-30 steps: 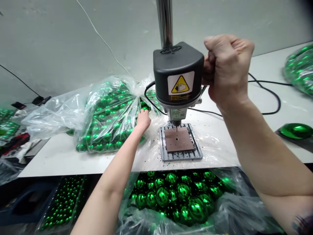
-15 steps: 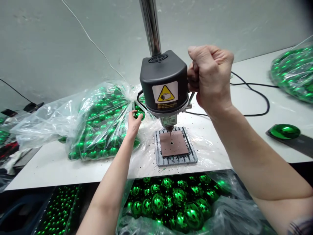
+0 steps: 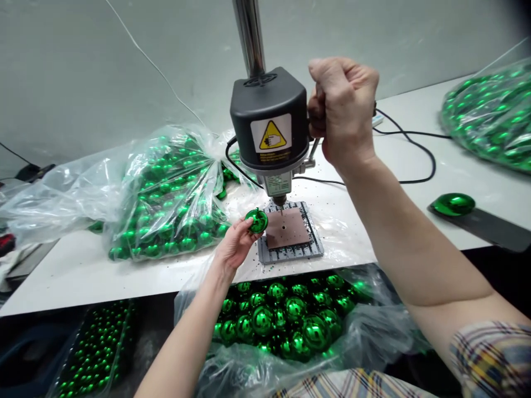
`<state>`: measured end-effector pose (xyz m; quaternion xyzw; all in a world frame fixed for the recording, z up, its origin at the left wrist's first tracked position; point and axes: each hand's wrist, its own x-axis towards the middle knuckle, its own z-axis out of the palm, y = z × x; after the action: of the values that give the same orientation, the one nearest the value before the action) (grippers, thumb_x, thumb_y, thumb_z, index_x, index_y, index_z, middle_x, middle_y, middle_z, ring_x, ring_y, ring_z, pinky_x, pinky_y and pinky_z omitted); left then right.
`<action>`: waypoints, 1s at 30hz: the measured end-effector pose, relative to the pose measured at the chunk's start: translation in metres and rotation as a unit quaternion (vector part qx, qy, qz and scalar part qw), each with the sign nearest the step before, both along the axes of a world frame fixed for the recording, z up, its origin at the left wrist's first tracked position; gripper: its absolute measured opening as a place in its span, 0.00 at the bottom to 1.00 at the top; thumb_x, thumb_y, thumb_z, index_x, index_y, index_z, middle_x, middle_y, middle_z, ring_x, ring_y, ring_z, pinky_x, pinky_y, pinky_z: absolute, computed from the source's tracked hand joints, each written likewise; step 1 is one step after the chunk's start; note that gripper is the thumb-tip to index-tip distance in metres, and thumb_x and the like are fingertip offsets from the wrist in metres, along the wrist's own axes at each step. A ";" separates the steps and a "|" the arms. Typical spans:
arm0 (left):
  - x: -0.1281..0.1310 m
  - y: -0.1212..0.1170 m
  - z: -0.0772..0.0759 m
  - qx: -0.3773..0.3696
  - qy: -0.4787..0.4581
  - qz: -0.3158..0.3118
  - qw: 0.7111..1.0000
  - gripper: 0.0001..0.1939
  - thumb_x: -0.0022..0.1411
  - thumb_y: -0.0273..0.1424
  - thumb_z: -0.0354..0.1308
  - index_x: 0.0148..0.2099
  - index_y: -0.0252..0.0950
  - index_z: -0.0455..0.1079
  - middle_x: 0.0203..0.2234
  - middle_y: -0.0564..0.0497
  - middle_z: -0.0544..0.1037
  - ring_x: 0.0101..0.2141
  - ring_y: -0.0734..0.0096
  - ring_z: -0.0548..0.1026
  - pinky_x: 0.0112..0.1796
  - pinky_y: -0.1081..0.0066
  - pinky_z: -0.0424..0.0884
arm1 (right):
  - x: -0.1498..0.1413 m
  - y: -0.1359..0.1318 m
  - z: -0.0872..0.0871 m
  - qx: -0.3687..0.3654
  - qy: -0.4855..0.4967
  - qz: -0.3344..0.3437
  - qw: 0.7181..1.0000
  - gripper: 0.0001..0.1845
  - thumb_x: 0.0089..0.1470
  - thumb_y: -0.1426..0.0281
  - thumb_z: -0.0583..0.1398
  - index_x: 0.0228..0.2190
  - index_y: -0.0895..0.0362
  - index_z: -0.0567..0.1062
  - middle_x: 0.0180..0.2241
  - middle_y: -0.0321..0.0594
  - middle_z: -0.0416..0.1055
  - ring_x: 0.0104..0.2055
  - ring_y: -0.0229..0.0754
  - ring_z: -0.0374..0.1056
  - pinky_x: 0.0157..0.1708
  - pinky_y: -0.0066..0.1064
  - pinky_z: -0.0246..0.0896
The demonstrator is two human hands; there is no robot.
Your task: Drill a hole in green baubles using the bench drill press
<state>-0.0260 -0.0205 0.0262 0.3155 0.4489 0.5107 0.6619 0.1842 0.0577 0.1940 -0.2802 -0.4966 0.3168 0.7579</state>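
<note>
My left hand [image 3: 234, 246] pinches a shiny green ball [image 3: 256, 220] and holds it just left of the brown plate [image 3: 287, 228] under the drill bit. A small bench drill press [image 3: 269, 130] stands on a chrome column in the middle of the white table [image 3: 103, 271]. High on the right side of the drill's black head, my right hand [image 3: 342, 110] is a closed fist around the feed lever, which is mostly hidden. A clear bag of green balls [image 3: 166, 193] lies to the left of the drill.
An open bag of larger green balls [image 3: 286, 320] sits below the table's front edge. A tray of small green balls [image 3: 97, 348] is at lower left. Another bag of green balls [image 3: 489, 119] lies at the far right. A green half-shell [image 3: 453, 204] rests on a dark strip. A black cable [image 3: 415, 149] loops behind the drill.
My left hand has drawn one green ball out of the left bag and brought it down to the drill plate. My right fist stays on the lever.
</note>
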 end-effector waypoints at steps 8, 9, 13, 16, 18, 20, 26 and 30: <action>0.019 0.004 -0.019 0.174 0.277 -0.018 0.945 0.34 0.46 0.34 0.75 0.53 0.36 0.67 0.42 0.48 0.78 0.40 0.67 0.77 0.45 0.65 0.73 | -0.001 0.000 0.005 -0.034 -0.038 -0.032 0.998 0.26 0.64 0.73 0.55 0.17 0.54 0.51 0.16 0.29 0.48 0.16 0.33 0.42 0.16 0.28 0.45; 0.020 0.006 -0.021 0.182 0.291 -0.015 0.939 0.33 0.45 0.34 0.75 0.51 0.36 0.67 0.41 0.48 0.78 0.40 0.67 0.77 0.44 0.64 0.73 | -0.002 -0.001 0.005 -0.031 -0.037 -0.029 0.998 0.26 0.64 0.73 0.55 0.17 0.54 0.51 0.16 0.30 0.48 0.17 0.33 0.42 0.16 0.28 0.45; 0.027 0.015 -0.027 0.190 0.313 -0.022 0.930 0.30 0.45 0.34 0.75 0.48 0.35 0.67 0.42 0.46 0.79 0.39 0.66 0.77 0.43 0.63 0.73 | -0.002 -0.002 0.007 -0.021 -0.026 -0.020 0.999 0.27 0.65 0.75 0.54 0.17 0.54 0.50 0.17 0.30 0.46 0.18 0.33 0.44 0.18 0.27 0.47; 0.031 0.020 -0.030 0.191 0.320 -0.029 0.928 0.30 0.45 0.33 0.75 0.49 0.35 0.69 0.41 0.46 0.79 0.39 0.65 0.77 0.43 0.63 0.73 | -0.002 -0.002 0.008 -0.043 -0.034 -0.033 0.998 0.28 0.65 0.75 0.54 0.17 0.54 0.49 0.17 0.31 0.47 0.18 0.33 0.43 0.17 0.27 0.47; 0.033 0.022 -0.032 0.194 0.338 -0.027 0.921 0.29 0.44 0.33 0.75 0.49 0.36 0.69 0.39 0.47 0.79 0.38 0.65 0.76 0.42 0.63 0.72 | -0.002 -0.002 0.008 -0.045 -0.037 -0.032 0.998 0.28 0.65 0.75 0.54 0.16 0.54 0.49 0.17 0.31 0.47 0.17 0.33 0.43 0.16 0.27 0.45; 0.035 0.022 -0.034 0.207 0.372 -0.021 0.905 0.29 0.45 0.32 0.74 0.49 0.36 0.70 0.38 0.48 0.79 0.37 0.65 0.75 0.41 0.63 0.71 | -0.003 -0.002 0.008 -0.025 -0.025 -0.020 0.999 0.28 0.65 0.76 0.54 0.16 0.54 0.50 0.16 0.30 0.47 0.17 0.33 0.42 0.16 0.28 0.43; 0.037 0.016 -0.035 0.312 0.453 -0.037 0.834 0.24 0.49 0.28 0.70 0.49 0.38 0.69 0.43 0.47 0.75 0.42 0.62 0.73 0.45 0.61 0.69 | -0.003 0.000 0.006 0.014 -0.006 -0.018 1.000 0.28 0.64 0.79 0.54 0.16 0.53 0.50 0.16 0.29 0.45 0.16 0.32 0.43 0.16 0.27 0.42; 0.043 0.015 -0.034 0.335 0.475 -0.024 0.813 0.22 0.48 0.25 0.69 0.46 0.38 0.70 0.43 0.48 0.72 0.44 0.60 0.72 0.46 0.60 0.69 | -0.002 -0.001 0.006 -0.016 -0.051 -0.040 0.998 0.27 0.66 0.76 0.54 0.17 0.54 0.49 0.18 0.30 0.46 0.18 0.32 0.44 0.16 0.26 0.45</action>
<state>0.0171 -0.0059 -0.0078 0.7320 0.5008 0.3997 0.2316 0.1818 0.0570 0.2005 -0.3279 -0.5179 0.2793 0.7390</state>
